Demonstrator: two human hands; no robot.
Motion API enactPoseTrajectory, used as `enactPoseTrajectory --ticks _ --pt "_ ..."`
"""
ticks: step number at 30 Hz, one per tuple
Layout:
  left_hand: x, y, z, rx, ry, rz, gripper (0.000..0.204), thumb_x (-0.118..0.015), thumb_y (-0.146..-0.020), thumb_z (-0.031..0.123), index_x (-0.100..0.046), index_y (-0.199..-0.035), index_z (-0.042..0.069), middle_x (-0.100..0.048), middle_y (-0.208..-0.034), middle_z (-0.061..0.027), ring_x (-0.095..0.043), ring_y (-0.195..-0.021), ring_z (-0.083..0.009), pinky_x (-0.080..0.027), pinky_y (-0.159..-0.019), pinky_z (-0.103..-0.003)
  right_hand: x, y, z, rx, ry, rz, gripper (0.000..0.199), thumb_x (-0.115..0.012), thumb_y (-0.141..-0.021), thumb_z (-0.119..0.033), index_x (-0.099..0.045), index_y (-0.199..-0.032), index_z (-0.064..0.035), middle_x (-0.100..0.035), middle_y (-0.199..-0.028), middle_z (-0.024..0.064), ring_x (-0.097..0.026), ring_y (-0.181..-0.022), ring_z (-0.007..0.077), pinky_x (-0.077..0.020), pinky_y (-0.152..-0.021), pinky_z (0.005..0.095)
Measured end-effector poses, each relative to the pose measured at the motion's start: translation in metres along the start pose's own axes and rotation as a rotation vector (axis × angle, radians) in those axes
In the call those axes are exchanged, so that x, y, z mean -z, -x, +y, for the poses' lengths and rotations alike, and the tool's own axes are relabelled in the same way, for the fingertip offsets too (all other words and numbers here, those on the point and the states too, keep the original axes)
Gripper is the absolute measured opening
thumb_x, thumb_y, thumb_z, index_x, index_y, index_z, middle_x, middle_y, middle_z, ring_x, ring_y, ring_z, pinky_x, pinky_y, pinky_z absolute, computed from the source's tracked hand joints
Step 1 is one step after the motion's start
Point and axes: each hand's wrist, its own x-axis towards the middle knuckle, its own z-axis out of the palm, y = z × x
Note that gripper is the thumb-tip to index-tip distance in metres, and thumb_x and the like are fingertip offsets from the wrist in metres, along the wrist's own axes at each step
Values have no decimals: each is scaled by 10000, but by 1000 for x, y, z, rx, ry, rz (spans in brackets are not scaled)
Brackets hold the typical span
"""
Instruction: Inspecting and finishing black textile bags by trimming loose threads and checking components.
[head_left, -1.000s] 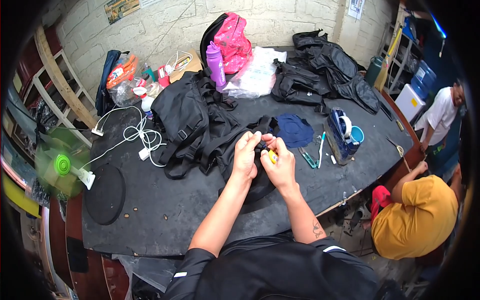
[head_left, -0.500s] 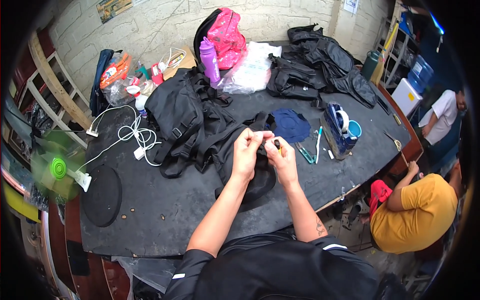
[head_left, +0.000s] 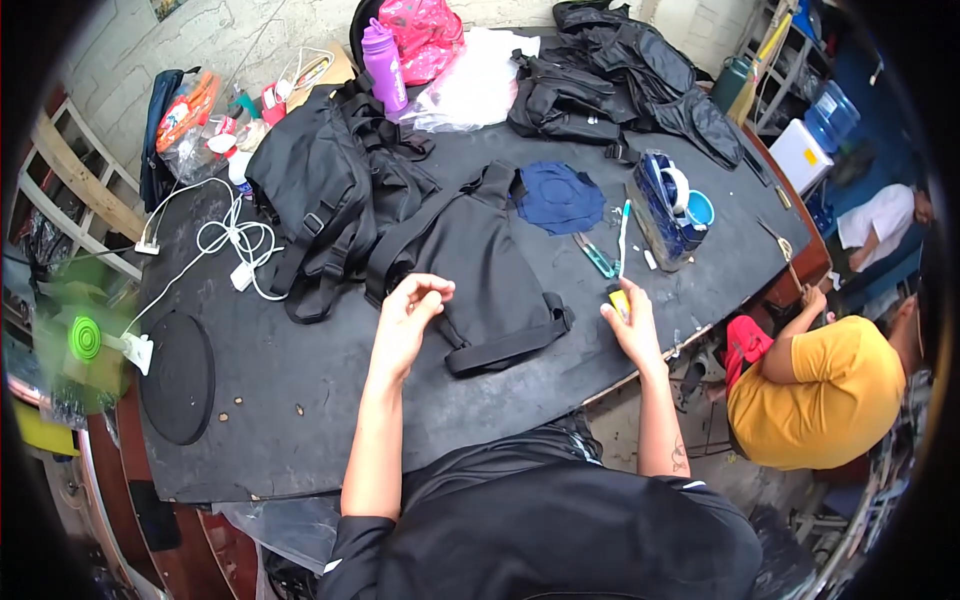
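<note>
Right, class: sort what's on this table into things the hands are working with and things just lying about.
In use: black bag under left hand; small yellow item at right hand.

Lying about: purple bottle, white cable, blue cloth, pink bag.

Black strap bag lies flat mid-table. Left hand hovers at bag's left edge, fingertips pinched together. Right hand right of bag, gripping small yellow object. Black backpack left-behind bag; navy cloth patch behind bag; white cable beyond backpack.
</note>
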Motion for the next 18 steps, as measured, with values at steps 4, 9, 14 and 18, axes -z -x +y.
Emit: enactPoseTrajectory --ticks 4,9,14,18 --pt "-6 18 -1 26 -41 -29 131 -545 -865 24 -600 -984 9 -620 -917 -20 -567 -877 -90 -442 -790 -229 2 -4 -7 70 119 50 346 -647 -769 -87 -560 -1098 -23 -524 -996 146 -505 -972 297 -405 -861 369" --pt "-21 38 5 -176 -569 -69 284 -661 -771 130 -612 -1025 12 -629 -985 -79 -576 -907 -199 -441 -832 -310 6 -27 10 29 101 161 160 -588 -775 -10 -588 -934 -9 -546 -885 118 -559 -862 264 -443 -790 349" --pt "-52 43 -1 -368 -1068 -120 406 -720 -708 233 -591 -1044 44 -578 -954 -86 -491 -990 -253 -339 -911 -397 -10 -56 9 1 325 162 68 -567 -791 -44 -581 -856 -30 -550 -855 120 -558 -838 315 -448 -737 417" --pt "-53 42 -2 -208 -898 -187 244 -723 -703 192 -594 -853 48 -529 -851 -71 -505 -871 -227 -347 -869 -357 -31 -79 35 -140 540 157 150 -591 -829 -156 -565 -945 -66 -558 -830 115 -567 -836 318 -462 -708 428"
